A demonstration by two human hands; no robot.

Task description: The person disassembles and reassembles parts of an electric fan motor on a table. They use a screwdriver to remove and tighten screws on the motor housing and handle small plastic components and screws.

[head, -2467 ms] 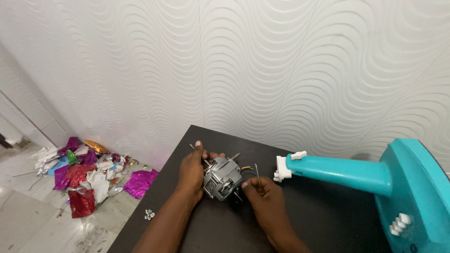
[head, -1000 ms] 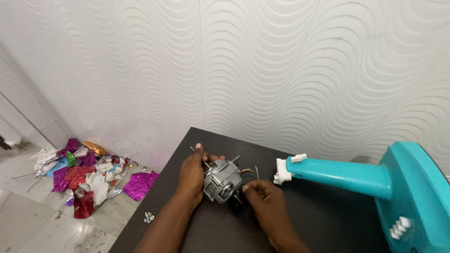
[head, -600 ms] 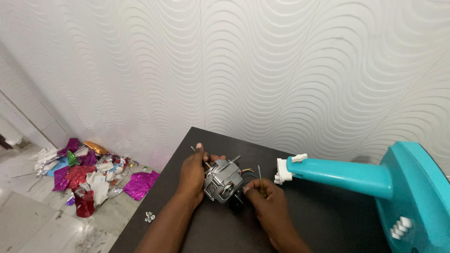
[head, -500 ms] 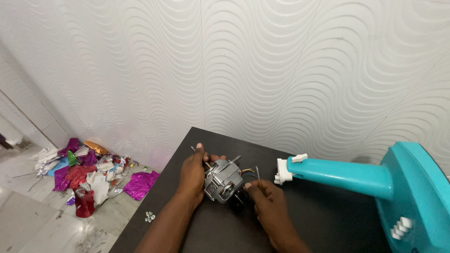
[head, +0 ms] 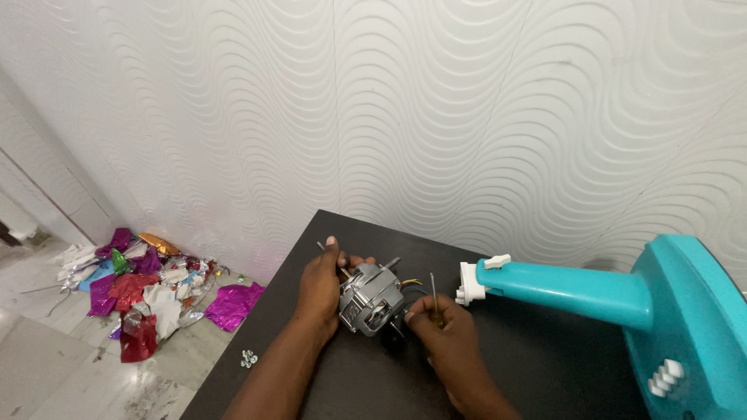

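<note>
The left hand grips a small grey metal electric motor resting on the dark tabletop. The right hand, closed around a thin screwdriver, touches the motor's side. A turquoise plastic fan stand lies just beside them.

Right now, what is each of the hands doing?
Left hand: closed, gripping the small grey motor.
Right hand: closed, holding a thin screwdriver beside the motor.
</note>
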